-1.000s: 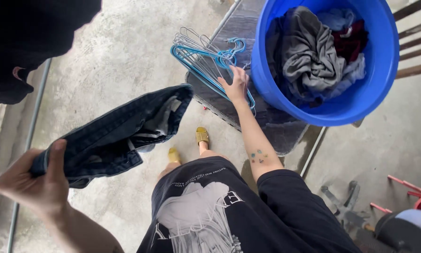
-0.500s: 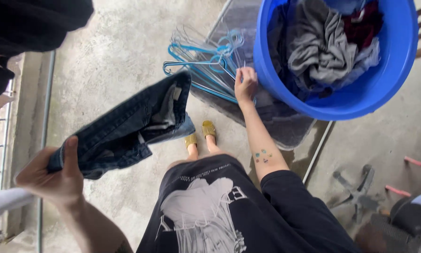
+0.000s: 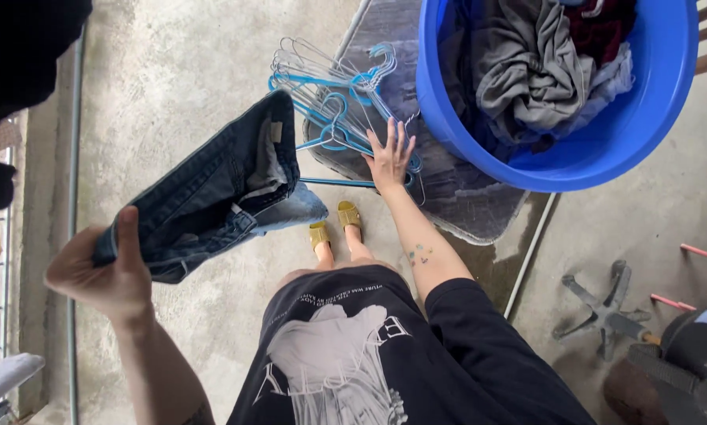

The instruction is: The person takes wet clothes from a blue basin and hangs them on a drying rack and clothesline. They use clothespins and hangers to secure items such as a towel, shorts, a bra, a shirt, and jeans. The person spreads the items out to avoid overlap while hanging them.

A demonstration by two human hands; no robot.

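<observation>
My left hand [image 3: 101, 271] grips the waistband of a dark blue pair of jeans [image 3: 212, 189], held out over the concrete floor. My right hand [image 3: 389, 153] reaches down with fingers spread and rests on a pile of blue and grey wire hangers [image 3: 330, 86]. The hangers lie on a grey mat [image 3: 463, 201] beside a big blue tub [image 3: 636, 118] full of crumpled clothes [image 3: 534, 67].
Dark cloth hangs at the top left [image 3: 15, 55] by a metal railing [image 3: 74, 197]. A chair base [image 3: 605, 311] and red metal parts [image 3: 703, 256] lie at the right. My feet in yellow sandals [image 3: 334, 224] stand below the mat.
My right hand went from closed on a hanger to spread flat over the pile. My left hand with the jeans has shifted slightly rightward and up in view.
</observation>
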